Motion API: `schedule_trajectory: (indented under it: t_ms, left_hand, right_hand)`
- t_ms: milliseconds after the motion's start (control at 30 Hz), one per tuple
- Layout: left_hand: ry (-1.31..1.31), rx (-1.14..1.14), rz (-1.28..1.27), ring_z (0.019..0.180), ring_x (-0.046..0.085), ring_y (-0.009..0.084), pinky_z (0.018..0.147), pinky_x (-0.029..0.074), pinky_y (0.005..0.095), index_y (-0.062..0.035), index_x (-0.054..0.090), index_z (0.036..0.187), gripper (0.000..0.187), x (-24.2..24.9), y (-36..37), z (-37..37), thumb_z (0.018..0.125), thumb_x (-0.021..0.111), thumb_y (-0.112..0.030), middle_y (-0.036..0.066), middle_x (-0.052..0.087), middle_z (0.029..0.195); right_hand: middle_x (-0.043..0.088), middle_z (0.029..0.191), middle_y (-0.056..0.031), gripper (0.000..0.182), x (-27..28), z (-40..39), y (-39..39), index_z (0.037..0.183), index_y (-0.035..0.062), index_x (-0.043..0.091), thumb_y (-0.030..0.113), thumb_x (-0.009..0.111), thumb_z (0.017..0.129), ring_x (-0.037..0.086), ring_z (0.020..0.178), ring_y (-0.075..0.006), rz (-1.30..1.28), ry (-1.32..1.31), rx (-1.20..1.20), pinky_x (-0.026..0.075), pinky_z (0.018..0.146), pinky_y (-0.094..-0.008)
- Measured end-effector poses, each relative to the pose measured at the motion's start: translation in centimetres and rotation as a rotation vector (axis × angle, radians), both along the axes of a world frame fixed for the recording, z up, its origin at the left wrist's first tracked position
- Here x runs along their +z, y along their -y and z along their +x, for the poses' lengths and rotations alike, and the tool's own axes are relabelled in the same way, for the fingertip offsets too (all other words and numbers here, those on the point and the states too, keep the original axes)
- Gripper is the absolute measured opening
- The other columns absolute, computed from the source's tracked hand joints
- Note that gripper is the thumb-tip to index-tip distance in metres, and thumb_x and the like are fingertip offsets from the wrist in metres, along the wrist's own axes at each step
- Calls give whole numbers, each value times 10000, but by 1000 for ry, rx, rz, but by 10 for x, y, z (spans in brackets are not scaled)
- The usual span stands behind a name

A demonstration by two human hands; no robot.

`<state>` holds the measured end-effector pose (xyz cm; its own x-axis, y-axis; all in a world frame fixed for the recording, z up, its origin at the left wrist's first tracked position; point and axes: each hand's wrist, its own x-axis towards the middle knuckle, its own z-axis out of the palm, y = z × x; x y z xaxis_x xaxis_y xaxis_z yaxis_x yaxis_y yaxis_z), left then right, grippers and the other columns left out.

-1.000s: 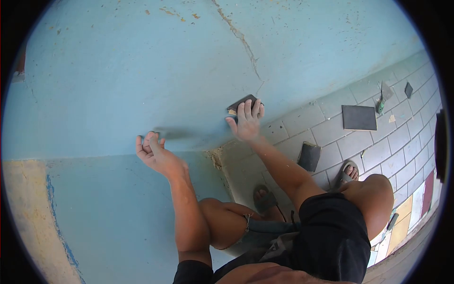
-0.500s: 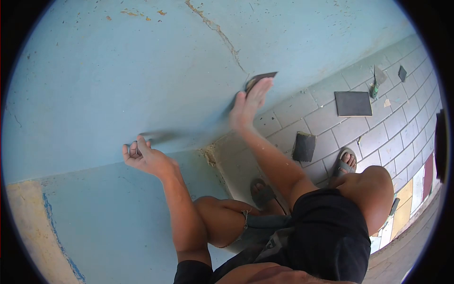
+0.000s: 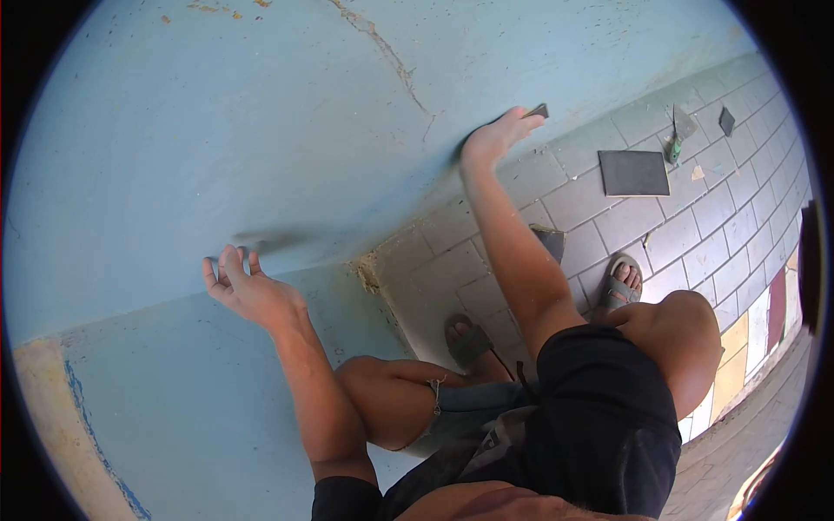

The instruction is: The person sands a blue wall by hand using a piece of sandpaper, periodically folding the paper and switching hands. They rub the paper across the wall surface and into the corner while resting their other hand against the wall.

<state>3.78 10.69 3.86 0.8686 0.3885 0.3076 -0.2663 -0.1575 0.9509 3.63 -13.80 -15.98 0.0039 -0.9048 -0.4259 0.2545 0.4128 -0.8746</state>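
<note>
Seen from the head of a crouching person: bent knees (image 3: 682, 347) and sandalled feet (image 3: 622, 285) are nearest. Beyond them, the hands are well apart. The left hand (image 3: 252, 291) holds nothing visible, its fingers loosely spread close to a pale blue wall (image 3: 174, 174); whether they touch it, I cannot tell. The right hand (image 3: 493, 141) covers a dark pad (image 3: 541, 111) at the wall, near the tiled floor (image 3: 608, 221); one corner shows past the fingertips, the rest is hidden.

An even stroke probably calls for the whole palm behind the pad—flat, with light, steady pressure—since a lifted edge could gouge. Near the thin crack (image 3: 382, 48), gentler passes seem wise, and knuckles should clear the floor.

Farther off on the tiles lie a dark rectangular sheet (image 3: 634, 174), a green-handled scraper (image 3: 675, 148) and a small dark piece (image 3: 726, 121).
</note>
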Motion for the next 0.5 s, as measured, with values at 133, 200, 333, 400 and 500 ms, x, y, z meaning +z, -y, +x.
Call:
schedule_trajectory:
  t_ms: [133, 200, 333, 400, 500]
  left_hand:
    - [-20, -102, 95, 1098, 516, 152, 996, 420, 363, -21, 277, 1499, 659, -2, -7, -6, 953, 612, -174, 12, 533, 1121]
    - [-16, -99, 105, 1108, 521, 149, 992, 425, 364, -15, 264, 1503, 667, -1, -5, -6, 953, 610, -166, 11, 547, 1116]
    - [-19, -123, 47, 1094, 521, 151, 984, 420, 356, -12, 248, 1506, 688, -9, 13, -9, 961, 629, -187, 14, 540, 1115]
    - [2, -132, 20, 1068, 524, 153, 979, 418, 357, -15, 240, 1509, 698, -13, 17, -9, 965, 636, -200, 16, 536, 1102]
    - [-20, 7, 81, 1008, 530, 155, 965, 416, 359, -21, 277, 1496, 671, -19, 16, -14, 968, 647, -205, 21, 536, 1081]
  right_hand:
    - [82, 1688, -211, 692, -11, -3, -2, 1602, -34, 55, 412, 234, 1104, 90, 1563, -356, -65, 24, -87, 140, 1248, -429]
    - [141, 1669, -231, 674, -19, -4, -31, 1590, -51, 119, 402, 243, 1107, 152, 1547, -362, -128, 44, -42, 171, 1238, -422]
    - [376, 1550, -268, 567, 24, -35, -104, 1517, -94, 325, 295, 355, 1105, 371, 1440, -351, -450, 76, 167, 272, 1187, -420]
    - [453, 1501, -266, 536, 48, -51, -136, 1495, -91, 377, 273, 388, 1102, 437, 1394, -343, -596, 108, 256, 311, 1159, -412]
    - [671, 1217, -171, 408, 78, -66, -152, 1330, -75, 564, 241, 481, 1086, 633, 1086, -225, -514, 436, 486, 472, 947, -330]
